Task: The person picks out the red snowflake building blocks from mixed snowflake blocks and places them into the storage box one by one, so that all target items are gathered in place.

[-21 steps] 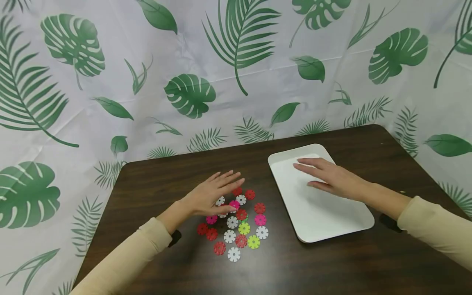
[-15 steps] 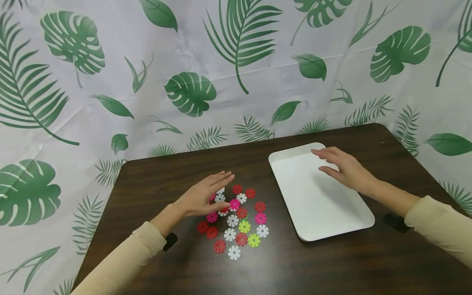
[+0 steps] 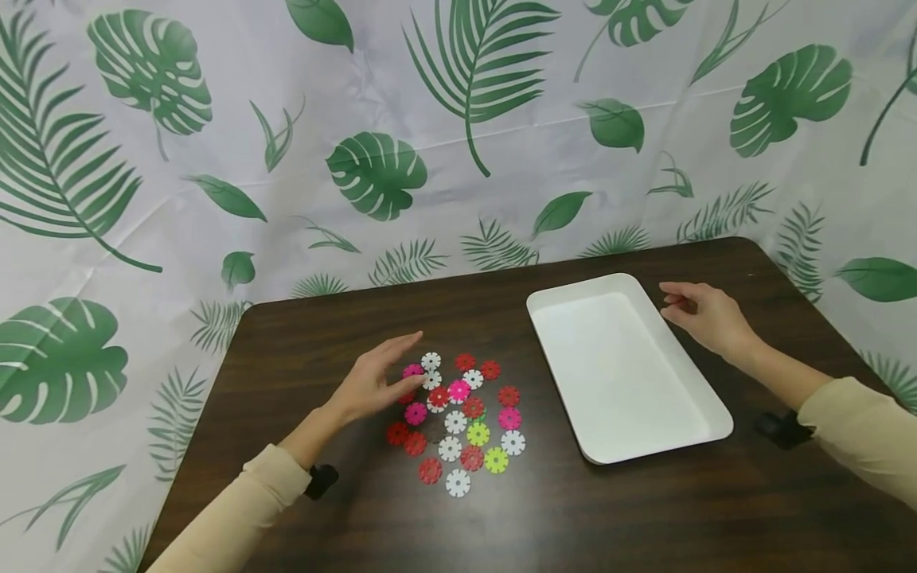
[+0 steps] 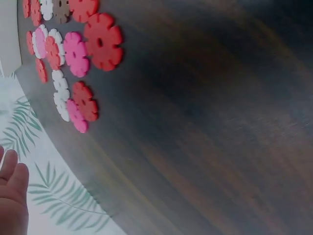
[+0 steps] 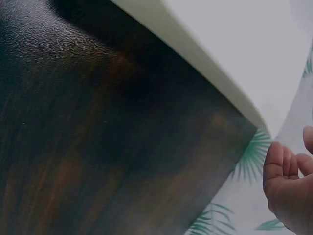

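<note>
Tray point(image 3: 648, 434) now clear of hands point(image 3: 705, 318)

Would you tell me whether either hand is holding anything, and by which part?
Nothing is held: the left hand hovers by the plastic flower discs, the right hand beside the white tray.

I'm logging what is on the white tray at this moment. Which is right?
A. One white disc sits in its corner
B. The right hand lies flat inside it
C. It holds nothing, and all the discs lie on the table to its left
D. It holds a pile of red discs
C: the white tray shows only bare surface, the discs lie on the table by the left hand, and the right hand is beside the tray's far right edge.
</note>
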Available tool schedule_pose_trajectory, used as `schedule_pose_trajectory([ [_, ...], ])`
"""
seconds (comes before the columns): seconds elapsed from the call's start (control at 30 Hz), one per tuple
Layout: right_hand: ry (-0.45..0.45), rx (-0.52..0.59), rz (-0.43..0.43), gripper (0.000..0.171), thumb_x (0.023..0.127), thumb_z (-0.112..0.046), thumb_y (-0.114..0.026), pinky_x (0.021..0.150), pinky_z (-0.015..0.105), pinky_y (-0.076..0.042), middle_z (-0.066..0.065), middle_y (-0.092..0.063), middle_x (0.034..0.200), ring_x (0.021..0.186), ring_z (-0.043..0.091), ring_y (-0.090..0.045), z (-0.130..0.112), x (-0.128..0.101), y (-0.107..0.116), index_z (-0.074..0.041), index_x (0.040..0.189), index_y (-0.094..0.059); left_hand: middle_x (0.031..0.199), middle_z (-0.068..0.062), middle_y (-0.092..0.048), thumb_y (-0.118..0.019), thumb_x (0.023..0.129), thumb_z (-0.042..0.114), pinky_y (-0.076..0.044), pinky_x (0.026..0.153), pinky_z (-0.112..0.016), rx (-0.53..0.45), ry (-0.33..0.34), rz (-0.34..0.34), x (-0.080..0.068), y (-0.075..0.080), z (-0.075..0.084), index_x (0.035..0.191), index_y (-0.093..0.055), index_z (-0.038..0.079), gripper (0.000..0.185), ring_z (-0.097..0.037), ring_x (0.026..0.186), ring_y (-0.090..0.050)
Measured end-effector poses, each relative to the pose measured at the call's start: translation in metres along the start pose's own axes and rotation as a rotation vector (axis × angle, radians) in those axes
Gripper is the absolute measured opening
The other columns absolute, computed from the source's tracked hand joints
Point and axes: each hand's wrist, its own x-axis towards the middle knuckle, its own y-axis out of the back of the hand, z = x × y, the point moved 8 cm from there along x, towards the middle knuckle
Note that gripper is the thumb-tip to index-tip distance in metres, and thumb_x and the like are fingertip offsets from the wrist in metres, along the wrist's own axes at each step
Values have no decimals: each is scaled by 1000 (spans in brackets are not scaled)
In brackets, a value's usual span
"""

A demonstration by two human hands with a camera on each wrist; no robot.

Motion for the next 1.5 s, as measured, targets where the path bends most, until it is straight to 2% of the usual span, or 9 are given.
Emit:
schedule_pose_trajectory([
  [0.1, -57, 3, -45, 43, 93, -12, -58, 74, 46, -49, 27, -60, 106, 96, 40, -56, 10, -1, -4, 10, 128, -49, 133, -15, -54, -74, 81, 19, -47, 93, -46, 1, 43, 52, -6, 3, -9, 135, -50, 3, 61, -30, 121, -53],
  [0.23, -99, 7, -76, 43, 93, -11, -58, 69, 38, -51, 28, -60, 106, 95, 39, -57, 18, -1, -10, 12, 127, -48, 126, -17, -59, -76, 79, 17, -50, 88, -46, -16, 144, 85, -15, 5, -21, 130, -54, 2, 58, -31, 112, -59],
  [0.43, -112, 4, -85, 42, 92, -12, -58, 66, 34, -49, 28, -60, 104, 91, 37, -56, 22, 1, -15, 13, 125, -50, 116, -19, -63, -76, 78, 14, -53, 83, -45, -48, 324, 68, -28, -1, -38, 123, -59, -2, 51, -31, 99, -64],
  [0.53, -109, 12, -86, 39, 92, -10, -58, 61, 28, -48, 28, -60, 101, 88, 35, -57, 21, 2, -16, 13, 123, -51, 112, -18, -64, -76, 78, 13, -54, 79, -42, -56, 376, 57, -32, -5, -45, 119, -61, -2, 45, -29, 94, -64],
  [0.67, -119, 26, -87, 36, 92, -7, -58, 55, 20, -45, 28, -61, 99, 86, 34, -57, 22, 3, -18, 13, 121, -53, 109, -17, -64, -76, 78, 12, -55, 74, -37, -44, 416, 40, -34, -9, -51, 113, -64, -1, 40, -27, 89, -65],
  [0.93, -136, 37, -76, 31, 91, -4, -56, 54, 21, -46, 27, -62, 98, 84, 31, -56, 25, 5, -25, 12, 118, -56, 104, -15, -63, -77, 77, 14, -54, 72, -35, -36, 488, 15, -38, -17, -58, 108, -67, 0, 36, -22, 84, -63],
  [1.27, -153, 59, -75, 31, 92, -3, -54, 54, 22, -47, 31, -61, 103, 83, 32, -56, 26, 4, -28, 11, 119, -56, 92, -10, -63, -80, 74, 15, -53, 69, -31, 13, 505, 32, -36, -23, -60, 100, -69, 1, 32, -18, 77, -61],
  [1.5, -162, 63, -71, 30, 92, -2, -53, 55, 22, -46, 30, -61, 103, 82, 31, -54, 27, 4, -28, 11, 119, -56, 90, -10, -62, -80, 74, 15, -52, 69, -33, 15, 537, 33, -36, -26, -60, 98, -68, 1, 30, -18, 75, -59],
])
